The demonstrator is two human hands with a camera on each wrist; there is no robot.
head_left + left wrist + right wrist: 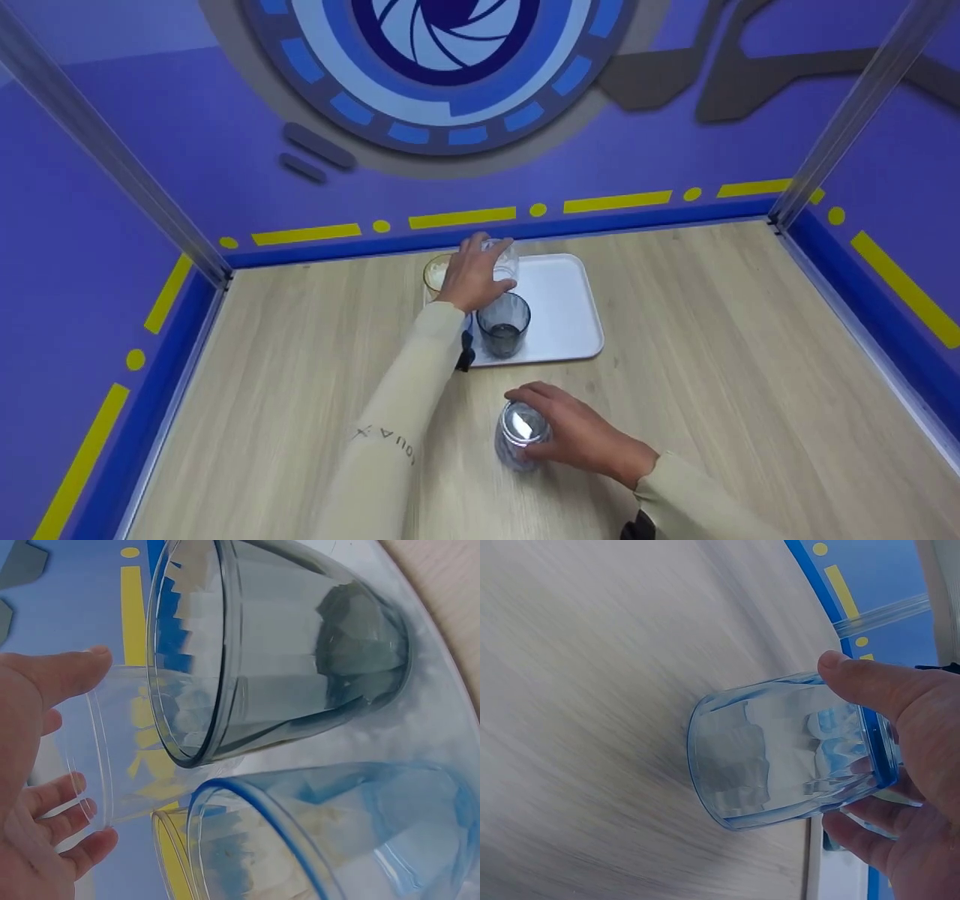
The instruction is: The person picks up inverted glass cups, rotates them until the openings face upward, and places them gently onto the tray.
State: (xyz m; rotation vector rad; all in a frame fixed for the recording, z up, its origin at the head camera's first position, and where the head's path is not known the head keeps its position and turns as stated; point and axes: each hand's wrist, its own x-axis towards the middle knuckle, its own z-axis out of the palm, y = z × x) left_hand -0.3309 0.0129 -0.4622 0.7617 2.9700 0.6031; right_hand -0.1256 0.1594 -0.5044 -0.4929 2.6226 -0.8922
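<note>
My left hand (pixel 471 276) is at the back of the white tray (pixel 564 307), thumb and fingers curled round the rim of a clear glass (pixel 127 757). Nearer to me on the tray stands an upright smoky grey glass (pixel 504 324). A blue-rimmed glass (pixel 360 825) is beside it, mostly hidden by my left wrist in the head view. Left of the hand stands a yellow-rimmed glass (pixel 435 274). In front of the tray, my right hand (pixel 574 429) grips a pale bluish glass (pixel 780 754) near its base. That glass is upside down, its rim on or close to the table.
The wooden table (pixel 712 360) extends on both sides of the tray. Purple-blue panels (pixel 150 150) with yellow marks stand at the back and sides. The tray lies close to the back panel, and its right part shows bare white surface.
</note>
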